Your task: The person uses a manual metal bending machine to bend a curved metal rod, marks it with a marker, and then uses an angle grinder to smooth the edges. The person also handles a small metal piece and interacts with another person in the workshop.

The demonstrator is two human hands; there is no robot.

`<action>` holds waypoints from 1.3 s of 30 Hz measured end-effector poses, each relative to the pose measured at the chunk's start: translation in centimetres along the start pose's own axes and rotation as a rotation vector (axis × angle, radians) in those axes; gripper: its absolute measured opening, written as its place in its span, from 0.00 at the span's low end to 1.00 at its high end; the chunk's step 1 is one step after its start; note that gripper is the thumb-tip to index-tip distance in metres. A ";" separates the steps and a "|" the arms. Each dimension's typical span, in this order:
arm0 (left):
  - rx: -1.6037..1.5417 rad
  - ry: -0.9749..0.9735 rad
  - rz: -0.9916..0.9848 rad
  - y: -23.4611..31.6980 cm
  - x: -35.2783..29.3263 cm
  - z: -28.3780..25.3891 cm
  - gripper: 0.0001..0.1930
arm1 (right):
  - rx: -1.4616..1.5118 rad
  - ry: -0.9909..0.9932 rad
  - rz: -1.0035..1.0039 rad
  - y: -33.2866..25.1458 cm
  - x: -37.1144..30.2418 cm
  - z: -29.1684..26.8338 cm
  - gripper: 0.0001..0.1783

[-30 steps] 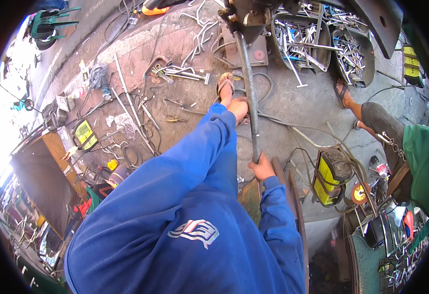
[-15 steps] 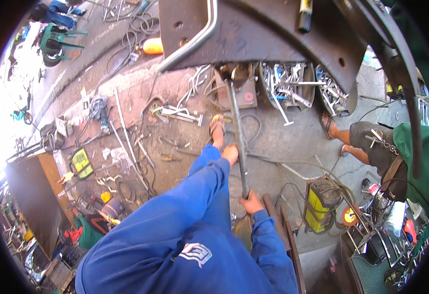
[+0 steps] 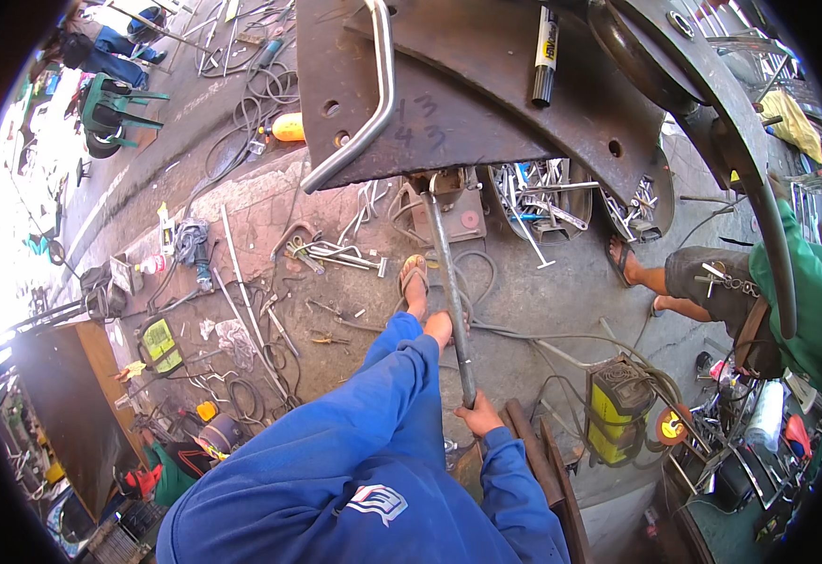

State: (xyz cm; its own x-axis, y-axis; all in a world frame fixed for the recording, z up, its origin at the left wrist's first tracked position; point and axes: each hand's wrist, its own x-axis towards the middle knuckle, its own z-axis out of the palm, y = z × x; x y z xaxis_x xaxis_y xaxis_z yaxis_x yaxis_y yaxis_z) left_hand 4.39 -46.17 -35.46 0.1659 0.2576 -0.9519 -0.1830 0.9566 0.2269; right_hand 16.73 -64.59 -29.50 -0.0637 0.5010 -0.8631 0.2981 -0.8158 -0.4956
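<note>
A long grey metal pipe [image 3: 451,282] slopes down toward me from a fitting [image 3: 437,182] under the edge of a brown steel plate [image 3: 495,132]. Around the pipe's near end, my right hand [image 3: 479,415] is closed. Farther up, my left hand [image 3: 440,328] grips the same pipe, with its fingers partly hidden behind it. On the plate lie a bent shiny rod [image 3: 380,75] at the left and a yellow-and-black marker [image 3: 545,56]. A curved steel piece [image 3: 749,122] rises at the plate's right side.
Metal bins [image 3: 585,202] of rods and bolts stand under the plate. A co-worker in green [image 3: 796,282] is at the right, near a yellow-green machine [image 3: 616,409]. Cables, long rods [image 3: 242,273] and a clamp [image 3: 290,240] lie on the floor at left.
The view has shifted, so more of the plate and marker shows and the plate sits lower in the picture. Both my hands still hold the pipe.
</note>
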 end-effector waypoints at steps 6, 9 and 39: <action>-0.042 0.021 -0.005 -0.1 0.4 0.2 0.12 | -0.034 0.004 0.031 -0.4 0.0 -0.2 0.27; 0.016 -0.004 0.057 -0.6 1.4 0.0 0.11 | -0.008 0.007 0.009 -0.5 0.0 -0.1 0.29; -0.050 -0.034 0.034 -0.5 0.4 1.0 0.16 | 0.068 0.086 0.017 -2.2 -0.8 -0.2 0.19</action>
State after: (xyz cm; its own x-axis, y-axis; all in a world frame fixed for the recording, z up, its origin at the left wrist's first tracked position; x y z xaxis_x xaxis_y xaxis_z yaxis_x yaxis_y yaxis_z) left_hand 5.48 -46.37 -35.74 0.1910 0.2953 -0.9361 -0.2374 0.9393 0.2479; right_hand 16.30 -63.12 -27.71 0.0237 0.5078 -0.8612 0.2328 -0.8405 -0.4892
